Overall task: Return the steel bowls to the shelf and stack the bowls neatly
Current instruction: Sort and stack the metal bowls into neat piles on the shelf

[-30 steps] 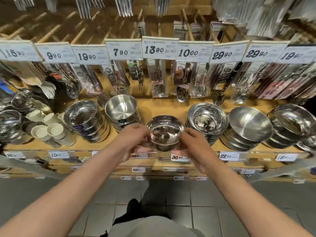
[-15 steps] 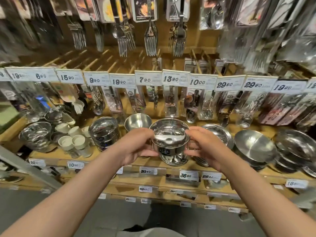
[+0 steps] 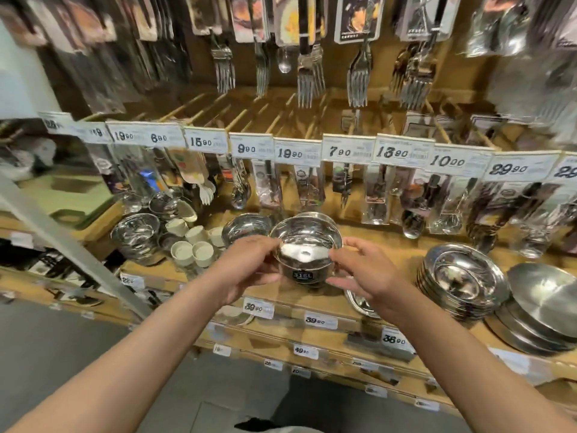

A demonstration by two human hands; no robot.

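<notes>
Gripping the steel bowl (image 3: 304, 248) by its rim — left hand (image 3: 249, 270), right hand (image 3: 367, 276) — above the shelf (image 3: 315, 300) edge.

The left hand (image 3: 249, 265) and right hand (image 3: 363, 276) are covering the sides of the steel bowl (image 3: 304, 245), hiding what it is resting on. Its dark label (image 3: 302, 275) is blurring past reading. The stack of shallow dishes (image 3: 543, 310) is running off the right edge.

Wooden shop shelving (image 3: 312, 300) with price tags (image 3: 348, 150), packaged cutlery (image 3: 359, 73) hanging above grey floor tiles (image 3: 78, 348)
</notes>
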